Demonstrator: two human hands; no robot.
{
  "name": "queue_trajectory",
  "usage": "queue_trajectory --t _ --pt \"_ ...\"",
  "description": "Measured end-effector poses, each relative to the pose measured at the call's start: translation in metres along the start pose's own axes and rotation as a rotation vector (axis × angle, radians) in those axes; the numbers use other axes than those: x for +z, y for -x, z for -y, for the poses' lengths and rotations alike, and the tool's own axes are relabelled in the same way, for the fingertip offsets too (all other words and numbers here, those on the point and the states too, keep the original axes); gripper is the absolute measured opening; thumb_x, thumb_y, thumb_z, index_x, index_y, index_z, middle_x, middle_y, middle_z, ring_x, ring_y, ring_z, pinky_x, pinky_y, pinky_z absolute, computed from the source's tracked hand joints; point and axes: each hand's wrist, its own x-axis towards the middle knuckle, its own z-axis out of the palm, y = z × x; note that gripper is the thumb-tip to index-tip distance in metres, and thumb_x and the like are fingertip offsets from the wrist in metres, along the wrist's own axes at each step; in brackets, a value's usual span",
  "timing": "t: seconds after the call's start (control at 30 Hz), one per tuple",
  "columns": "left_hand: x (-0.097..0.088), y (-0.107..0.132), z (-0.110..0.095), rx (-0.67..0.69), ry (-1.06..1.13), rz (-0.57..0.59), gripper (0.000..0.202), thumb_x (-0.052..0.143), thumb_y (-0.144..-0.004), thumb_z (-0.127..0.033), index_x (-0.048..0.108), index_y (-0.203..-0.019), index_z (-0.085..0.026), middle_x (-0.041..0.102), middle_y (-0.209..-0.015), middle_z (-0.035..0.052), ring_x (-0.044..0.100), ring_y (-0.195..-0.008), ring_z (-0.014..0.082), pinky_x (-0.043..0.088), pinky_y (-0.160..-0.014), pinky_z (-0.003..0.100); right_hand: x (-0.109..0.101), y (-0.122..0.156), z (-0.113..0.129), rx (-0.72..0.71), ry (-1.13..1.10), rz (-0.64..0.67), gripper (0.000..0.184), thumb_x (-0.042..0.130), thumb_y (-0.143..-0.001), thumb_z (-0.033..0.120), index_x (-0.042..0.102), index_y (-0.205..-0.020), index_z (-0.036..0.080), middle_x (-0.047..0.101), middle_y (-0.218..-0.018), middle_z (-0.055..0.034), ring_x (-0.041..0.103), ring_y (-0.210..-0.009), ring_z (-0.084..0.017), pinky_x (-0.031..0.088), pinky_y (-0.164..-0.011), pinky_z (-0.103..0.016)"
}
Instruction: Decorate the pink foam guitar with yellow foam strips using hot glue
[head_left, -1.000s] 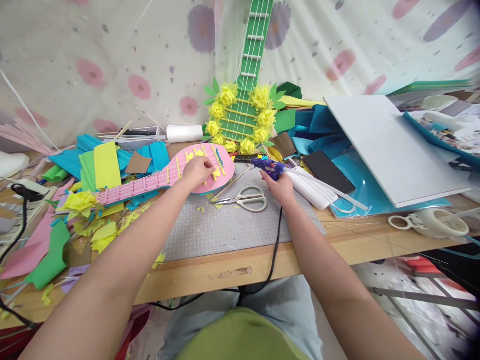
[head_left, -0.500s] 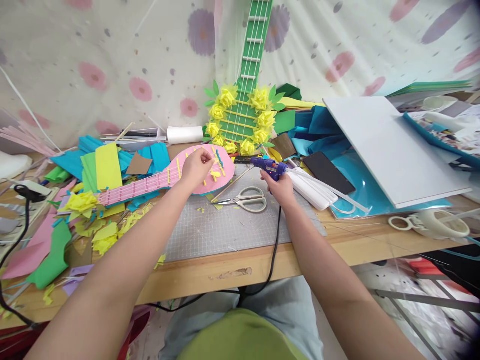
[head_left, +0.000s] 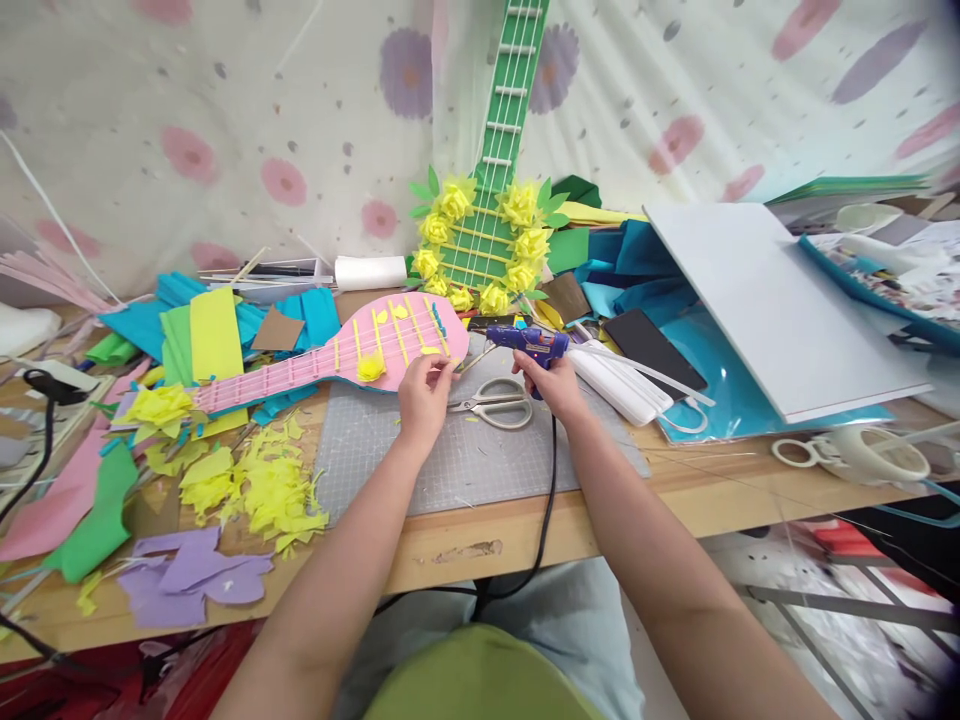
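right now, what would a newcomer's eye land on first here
Probably the green toy guitar edged with ruffled yellow flowers, upright before the flower-patterned white curtain. Then the pink toy guitar lying in front to the left, and the purple glue gun in the right grip.

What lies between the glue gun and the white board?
The head view shows white pieces, a black slab and blue sheeting between the glue gun and board.
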Motion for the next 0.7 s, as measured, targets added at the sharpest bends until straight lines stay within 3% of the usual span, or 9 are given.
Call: queue_trajectory --t 0.13,0.3,0.7 --pt "-0.01 -0.002 -0.001 -0.16 0.169 -0.08 0.011 0.055 -0.078 -0.029 0.051 -0.082 -0.02 0.061 -0.084 0.0011 0.066 -0.068 0.0128 0.05 -0.048 0.021 0.002 0.006 0.006 -0.01 0.01 0.119 0.046 0.062 -0.062 0.065 0.055 -0.063 0.019 0.053 -0.052 0.0013 0.041 -0.041 -0.008 0.036 -0.042 -0.026" --pt "-0.015 -0.006 0.001 -0.27 0.222 -0.121 0.012 0.057 -0.075 -0.028 0.052 -0.08 -0.019 0.06 -0.075 0.0003 0.065 -0.066 0.0141 0.052 -0.048 0.023 0.011 0.01 0.005 -0.008 0.051 0.172 0.047 0.064 -0.058 0.066 0.055 -0.059 0.02 0.055 -0.053 0.0 0.041 -0.04 -0.009 0.036 -0.04 -0.026" --pt "-0.012 0.0 0.0 -0.236 0.217 -0.135 0.01 0.06 -0.073 -0.025 0.057 -0.078 -0.017 0.063 -0.075 0.0014 0.063 -0.06 0.0127 0.049 -0.044 0.022 0.014 0.012 0.001 -0.058 0.168 0.175 0.039 0.064 -0.064 0.058 0.059 -0.068 0.019 0.048 -0.049 0.0023 0.049 -0.053 -0.014 0.039 -0.053 -0.027"
